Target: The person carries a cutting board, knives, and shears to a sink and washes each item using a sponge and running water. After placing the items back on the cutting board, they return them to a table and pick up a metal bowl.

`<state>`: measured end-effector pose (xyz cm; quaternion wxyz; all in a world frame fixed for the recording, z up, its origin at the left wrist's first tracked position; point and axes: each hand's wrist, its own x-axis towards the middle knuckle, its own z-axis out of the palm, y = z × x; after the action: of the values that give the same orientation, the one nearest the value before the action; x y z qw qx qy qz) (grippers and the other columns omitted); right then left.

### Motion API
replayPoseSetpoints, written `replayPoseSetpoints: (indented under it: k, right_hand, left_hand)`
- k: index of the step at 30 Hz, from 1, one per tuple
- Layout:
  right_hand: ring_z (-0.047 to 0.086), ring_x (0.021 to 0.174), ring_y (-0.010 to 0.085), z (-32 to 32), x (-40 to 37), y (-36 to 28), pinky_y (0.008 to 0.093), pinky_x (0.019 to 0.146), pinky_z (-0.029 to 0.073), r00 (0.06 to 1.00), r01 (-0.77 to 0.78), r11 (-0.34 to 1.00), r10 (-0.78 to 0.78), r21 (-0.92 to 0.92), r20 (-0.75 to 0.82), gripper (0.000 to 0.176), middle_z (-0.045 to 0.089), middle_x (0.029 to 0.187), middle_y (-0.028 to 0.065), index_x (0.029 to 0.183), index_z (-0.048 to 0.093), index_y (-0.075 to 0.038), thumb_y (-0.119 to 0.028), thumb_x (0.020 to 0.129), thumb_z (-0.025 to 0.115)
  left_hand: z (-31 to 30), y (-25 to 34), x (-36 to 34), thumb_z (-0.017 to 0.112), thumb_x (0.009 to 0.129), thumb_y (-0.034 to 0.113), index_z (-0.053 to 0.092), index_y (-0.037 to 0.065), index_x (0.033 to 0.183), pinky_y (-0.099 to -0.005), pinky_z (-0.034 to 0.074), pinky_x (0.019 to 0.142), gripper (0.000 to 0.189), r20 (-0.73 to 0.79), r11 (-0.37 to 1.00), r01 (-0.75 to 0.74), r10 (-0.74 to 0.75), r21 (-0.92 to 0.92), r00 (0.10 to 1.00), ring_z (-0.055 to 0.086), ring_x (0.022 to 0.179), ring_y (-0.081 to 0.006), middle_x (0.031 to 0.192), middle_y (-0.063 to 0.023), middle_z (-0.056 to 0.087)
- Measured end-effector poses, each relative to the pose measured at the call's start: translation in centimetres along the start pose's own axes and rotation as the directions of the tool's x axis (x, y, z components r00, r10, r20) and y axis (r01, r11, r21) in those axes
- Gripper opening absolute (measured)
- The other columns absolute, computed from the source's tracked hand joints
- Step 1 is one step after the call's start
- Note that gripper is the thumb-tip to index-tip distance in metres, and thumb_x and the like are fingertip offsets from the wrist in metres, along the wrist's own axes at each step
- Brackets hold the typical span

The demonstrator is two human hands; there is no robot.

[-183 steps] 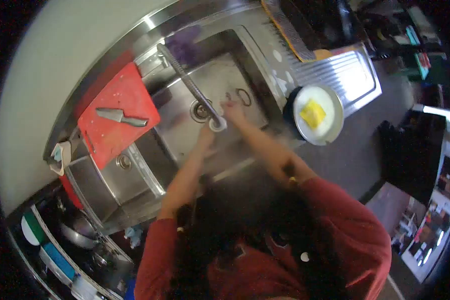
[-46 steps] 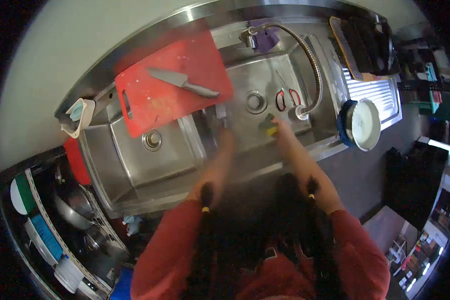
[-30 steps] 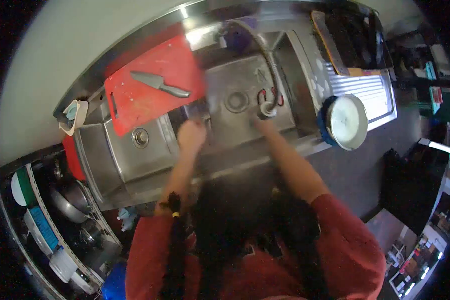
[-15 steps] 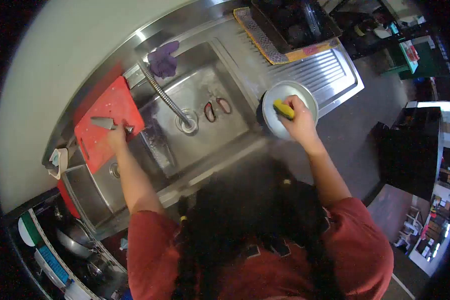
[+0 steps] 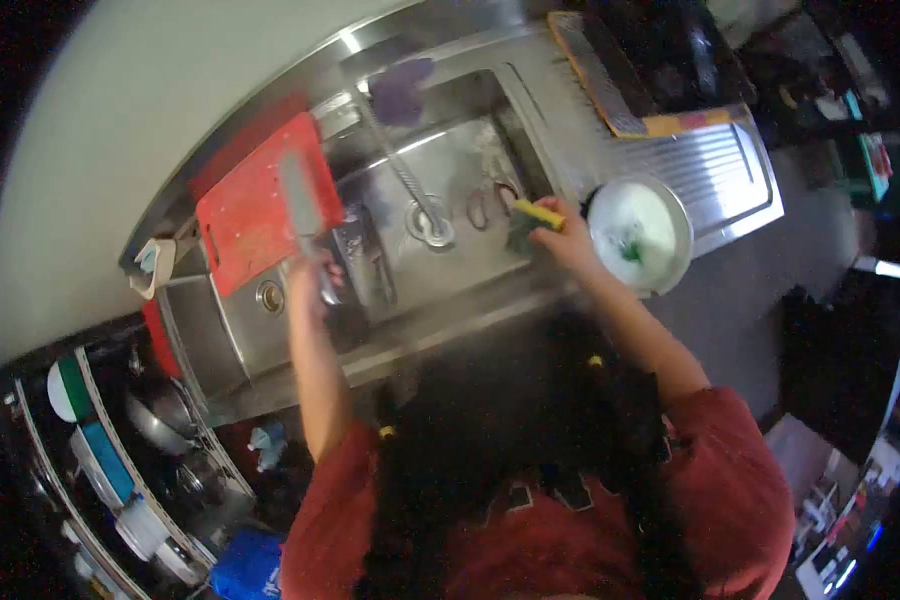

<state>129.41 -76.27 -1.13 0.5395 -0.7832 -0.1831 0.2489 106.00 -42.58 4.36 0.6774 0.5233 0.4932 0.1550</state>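
Observation:
My left hand is closed round the handle of a knife, whose wide blade points up over the red cutting board. A yellow and green sponge is pinched in my right hand, above the right edge of the sink basin. Just right of that hand sits a round pot with whitish soapy liquid and something green inside. Two dark reddish loops lie in the basin, beside the drain.
A flexible metal faucet reaches over the basin, with a purple cloth behind it. The ribbed drainboard is at the right, below a dark appliance on a patterned mat. A dish rack stands lower left.
My left hand has raised the knife off the board. My right hand has moved the sponge out of the pot and left over the basin. The view has shifted.

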Motion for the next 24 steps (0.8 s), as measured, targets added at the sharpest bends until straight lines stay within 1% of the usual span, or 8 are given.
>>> replayPoseSetpoints:
  k: [1,3,7,9,12,19,21,24]
  right_hand:
    - [0.057,0.091,0.0168,2.3,0.9,0.7,0.0286,0.080,0.045,1.000,0.013,1.000,-0.013,0.002,0.024,0.038,0.060,0.096,0.0067,0.109,0.053,-0.004,-0.006,0.072,0.066]
    - [0.059,0.091,0.0196,7.1,1.6,2.0,0.0306,0.081,0.047,0.827,-0.552,0.703,0.397,0.448,0.397,0.041,0.062,0.097,0.0074,0.112,0.055,-0.004,-0.010,0.074,0.068]
    - [0.061,0.095,0.0273,16.2,1.1,4.6,0.0377,0.082,0.048,0.759,-0.601,0.436,0.574,0.670,0.307,0.034,0.064,0.100,0.0140,0.108,0.061,-0.006,-0.021,0.078,0.068]
    - [0.063,0.093,0.0289,19.2,0.3,4.5,0.0398,0.080,0.049,0.995,-0.095,0.994,0.093,-0.054,-0.039,0.031,0.065,0.100,0.0140,0.109,0.061,-0.007,-0.022,0.082,0.065]
    - [0.064,0.087,0.0318,20.2,-1.3,1.1,0.0424,0.077,0.050,0.914,0.337,0.917,-0.265,-0.213,0.309,0.033,0.066,0.096,0.0143,0.111,0.059,-0.006,-0.024,0.083,0.063]
    - [0.063,0.083,0.0382,23.4,1.2,5.2,0.0470,0.077,0.050,0.992,0.026,0.999,-0.021,-0.036,0.127,0.033,0.064,0.098,0.0189,0.111,0.059,-0.011,-0.029,0.083,0.061]
    - [0.063,0.085,0.0351,23.8,0.2,4.3,0.0443,0.077,0.050,0.901,0.113,0.937,0.043,-0.330,0.432,0.032,0.064,0.096,0.0171,0.109,0.060,-0.011,-0.032,0.085,0.060]
    - [0.063,0.088,0.0324,21.4,0.5,1.2,0.0413,0.077,0.050,0.938,0.163,0.876,0.004,-0.454,0.345,0.033,0.064,0.093,0.0158,0.107,0.061,-0.009,-0.034,0.085,0.060]
  left_hand:
    - [1.0,-0.2,-2.4,0.057,0.079,0.006,0.050,0.004,0.090,-0.0288,0.046,0.041,0.014,0.116,0.998,0.069,-0.069,0.002,0.991,0.056,0.052,-0.0163,0.067,-0.0067,0.055]
    - [2.0,-1.8,-5.3,0.058,0.083,0.009,0.052,0.007,0.089,-0.0272,0.041,0.040,0.009,0.200,0.964,0.265,-0.254,-0.028,0.946,0.052,0.049,-0.0141,0.066,-0.0028,0.053]
    - [-0.3,-13.7,-1.1,0.059,0.087,0.019,0.056,0.007,0.093,-0.0239,0.037,0.041,0.013,0.422,0.915,0.404,-0.362,-0.010,0.831,0.048,0.050,-0.0107,0.065,0.0017,0.052]
    - [0.5,-15.0,-1.0,0.059,0.087,0.019,0.056,0.008,0.092,-0.0240,0.037,0.041,0.012,0.374,0.920,0.393,-0.361,-0.010,0.854,0.048,0.049,-0.0105,0.065,0.0018,0.052]
    - [2.6,-13.9,-0.8,0.058,0.087,0.021,0.054,0.008,0.088,-0.0253,0.037,0.040,0.013,0.176,0.891,0.225,-0.314,0.395,0.933,0.046,0.046,-0.0103,0.063,0.0012,0.051]
    - [1.1,-12.4,-0.6,0.061,0.083,0.018,0.054,0.007,0.084,-0.0291,0.035,0.037,0.013,0.293,0.856,0.221,-0.386,0.468,0.875,0.048,0.046,-0.0126,0.062,-0.0017,0.052]
    - [1.1,-12.8,0.8,0.061,0.082,0.018,0.056,0.006,0.084,-0.0292,0.036,0.038,0.013,0.321,0.865,0.198,-0.371,0.462,0.871,0.049,0.047,-0.0133,0.063,-0.0026,0.053]
    - [0.8,-14.4,1.7,0.062,0.080,0.018,0.059,0.004,0.090,-0.0332,0.043,0.047,0.018,0.336,0.737,-0.039,-0.260,0.675,0.905,0.056,0.056,-0.0173,0.066,-0.0053,0.056]
